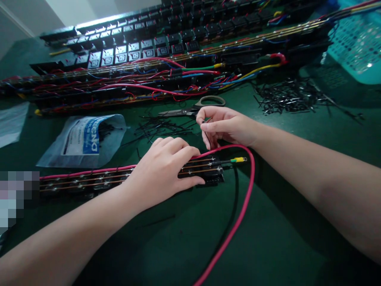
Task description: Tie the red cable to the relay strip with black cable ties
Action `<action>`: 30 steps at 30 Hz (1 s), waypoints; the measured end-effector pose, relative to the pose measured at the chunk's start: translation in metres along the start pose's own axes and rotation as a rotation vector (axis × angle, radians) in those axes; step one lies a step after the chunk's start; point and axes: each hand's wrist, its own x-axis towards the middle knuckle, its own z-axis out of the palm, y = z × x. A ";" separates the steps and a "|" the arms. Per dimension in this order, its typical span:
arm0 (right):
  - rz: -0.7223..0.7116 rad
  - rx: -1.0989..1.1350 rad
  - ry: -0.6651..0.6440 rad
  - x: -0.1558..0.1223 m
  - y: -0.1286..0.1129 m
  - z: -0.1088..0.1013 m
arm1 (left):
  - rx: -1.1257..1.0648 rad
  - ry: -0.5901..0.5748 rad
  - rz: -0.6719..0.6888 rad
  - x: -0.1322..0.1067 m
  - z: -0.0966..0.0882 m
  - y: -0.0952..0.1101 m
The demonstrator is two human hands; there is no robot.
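Observation:
My left hand [165,171] lies across a black power strip [98,180], fingers over its far side and thumb along the near side. Exposed copper-coloured bars run along the strip's upturned side. A thick red cable [252,171] follows its far edge, passes by my left fingertips, then loops off the right end toward me. Just beyond that end, my right hand [224,126] pinches a thin black cable tie [207,139] between thumb and fingers. A yellow-green wire with a ring terminal [239,159] sticks out of the strip's right end.
Scissors [181,113] lie beyond my right hand, beside loose black cable ties [160,128]. A labelled plastic bag [79,139] sits left. More black ties or offcuts [291,97] are heaped right, near a turquoise basket [351,55]. Several wired power strips [143,51] line the back.

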 end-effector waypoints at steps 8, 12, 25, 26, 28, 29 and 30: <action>-0.065 0.009 0.012 0.002 0.002 -0.002 | 0.012 0.004 0.052 0.000 0.001 -0.001; -0.078 0.014 0.039 0.002 0.001 -0.002 | -0.022 -0.013 0.055 0.001 0.001 -0.001; -0.125 0.113 0.042 0.000 0.000 -0.005 | -0.089 -0.045 -0.018 0.003 -0.001 -0.001; -0.117 0.122 0.032 -0.001 0.000 -0.005 | -0.086 -0.042 -0.018 0.003 -0.001 -0.001; -0.109 0.129 0.011 0.000 0.000 -0.005 | -0.077 -0.042 -0.018 0.003 -0.001 -0.001; -0.109 0.128 0.003 0.000 0.000 -0.005 | -0.074 -0.043 -0.017 0.003 -0.001 -0.001; -0.114 0.124 -0.004 0.000 0.000 -0.005 | -0.071 -0.042 -0.015 0.003 -0.001 -0.001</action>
